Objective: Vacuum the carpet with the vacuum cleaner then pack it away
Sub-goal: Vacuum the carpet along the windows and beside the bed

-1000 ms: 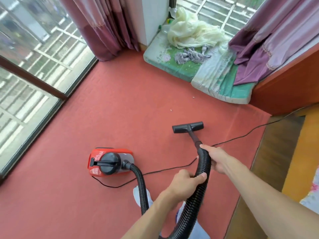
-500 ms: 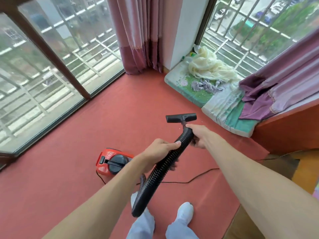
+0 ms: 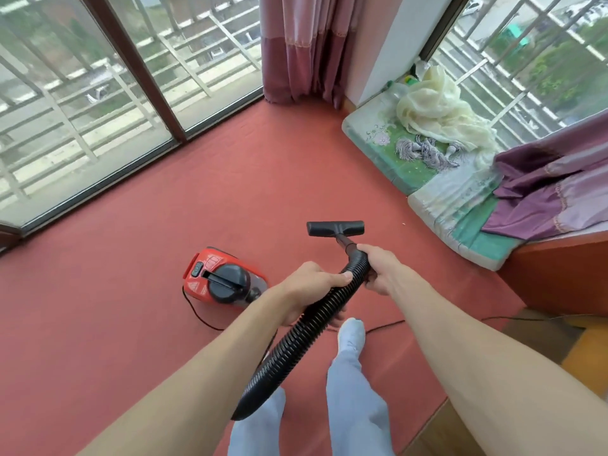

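A small red and black vacuum cleaner (image 3: 223,279) sits on the red carpet (image 3: 131,264) to my left. Its black ribbed hose (image 3: 296,350) runs up between my arms to a black T-shaped floor nozzle (image 3: 335,228). My right hand (image 3: 381,269) grips the hose just behind the nozzle. My left hand (image 3: 312,287) grips the hose a little lower. The nozzle is out in front of me over the carpet; whether it touches the carpet I cannot tell.
A black power cord (image 3: 385,324) trails across the carpet to the right. A green mattress (image 3: 460,205) with cream cloth and purple curtain lies at the right. Large windows (image 3: 82,110) border the left. My legs in pale trousers (image 3: 352,390) stand below. Wooden floor (image 3: 546,330) begins at right.
My view has lifted and turned left. Both hands raised the hose and nozzle from the far carpet, then shifted it slightly right; the vacuum body stays in place.
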The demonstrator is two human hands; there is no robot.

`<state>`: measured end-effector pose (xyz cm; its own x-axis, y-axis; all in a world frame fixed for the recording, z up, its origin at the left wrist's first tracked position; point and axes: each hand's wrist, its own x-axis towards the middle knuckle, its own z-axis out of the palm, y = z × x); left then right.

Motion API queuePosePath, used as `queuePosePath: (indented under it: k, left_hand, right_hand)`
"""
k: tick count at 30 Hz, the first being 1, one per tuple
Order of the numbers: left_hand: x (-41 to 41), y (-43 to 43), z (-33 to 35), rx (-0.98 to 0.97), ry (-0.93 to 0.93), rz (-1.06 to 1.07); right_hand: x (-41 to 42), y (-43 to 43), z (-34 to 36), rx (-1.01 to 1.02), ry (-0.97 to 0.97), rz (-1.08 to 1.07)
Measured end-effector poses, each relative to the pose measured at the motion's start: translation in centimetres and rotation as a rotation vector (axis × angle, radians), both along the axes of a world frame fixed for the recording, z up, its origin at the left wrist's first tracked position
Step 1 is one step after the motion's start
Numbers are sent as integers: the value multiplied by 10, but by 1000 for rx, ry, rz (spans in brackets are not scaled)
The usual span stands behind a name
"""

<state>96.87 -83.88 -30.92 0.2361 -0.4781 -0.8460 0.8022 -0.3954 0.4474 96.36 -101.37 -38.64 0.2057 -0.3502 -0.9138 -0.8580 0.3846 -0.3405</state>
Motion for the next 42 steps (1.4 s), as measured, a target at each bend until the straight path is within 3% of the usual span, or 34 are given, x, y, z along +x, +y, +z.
queuePosePath:
  k: [13, 20, 25, 31, 36, 42]
  left_hand:
    - [-19, -22, -83, 148, 64, -62]
    - [-34, -34, -98, 99, 37, -8]
    - [-10, -31, -79, 17, 32, -135]
    - [2, -49, -85, 64, -25, -204]
    - [-15, -62, -116, 159, -150, -156]
    - [-24, -64, -114, -62, -42, -135]
  right_hand:
    - [-37, -6, -108, 90, 35, -144]
    - [-33, -17, -119, 0, -33, -196]
    - [-50, -33, -103, 35, -31, -294]
    - [-53, -36, -120, 123, -58, -391]
    - [-40, -49, -128, 142, -113, -329]
    - [-49, -68, -115, 306, -185, -372]
